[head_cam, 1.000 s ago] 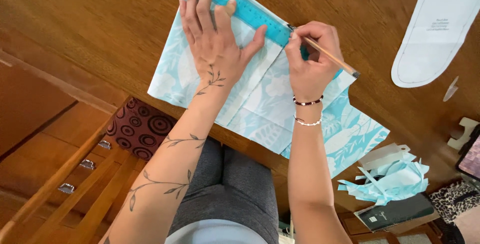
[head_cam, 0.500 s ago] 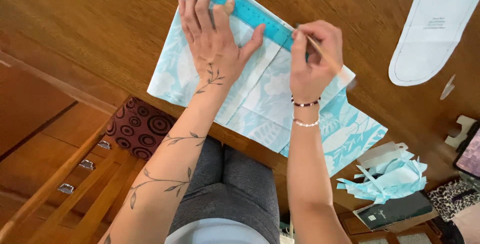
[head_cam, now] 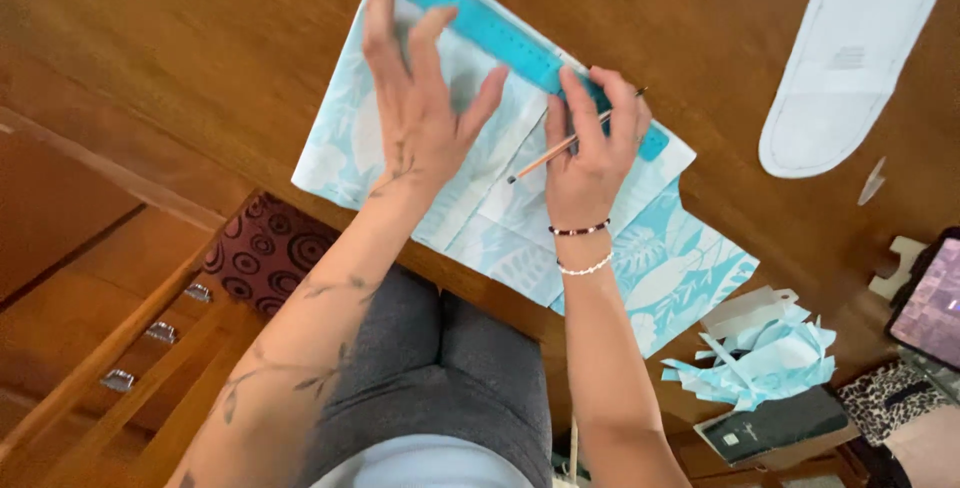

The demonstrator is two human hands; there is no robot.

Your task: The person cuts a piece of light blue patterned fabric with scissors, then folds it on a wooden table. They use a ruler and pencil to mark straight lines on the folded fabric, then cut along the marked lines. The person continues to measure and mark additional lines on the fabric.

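A light blue leaf-patterned sheet (head_cam: 500, 218) lies on the wooden table (head_cam: 200, 48), its corner hanging over the near edge. A teal ruler (head_cam: 480, 23) rests slantwise along its far side. My left hand (head_cam: 420, 108) hovers over the sheet and ruler with fingers spread. My right hand (head_cam: 590, 148) presses on the ruler's right part and holds a pencil (head_cam: 560, 148), whose tip points left over the sheet.
A white sole-shaped paper pattern (head_cam: 850, 58) lies at the far right of the table. Blue paper scraps (head_cam: 760, 358) and a dark booklet (head_cam: 770, 423) sit at the lower right. A tablet screen (head_cam: 930, 298) is at the right edge. Drawers with metal handles (head_cam: 160, 333) are at the left.
My right hand has swung the pencil round, so its tip now points left, and has laid its fingers on the ruler. My left hand has lifted slightly, fingers spread.
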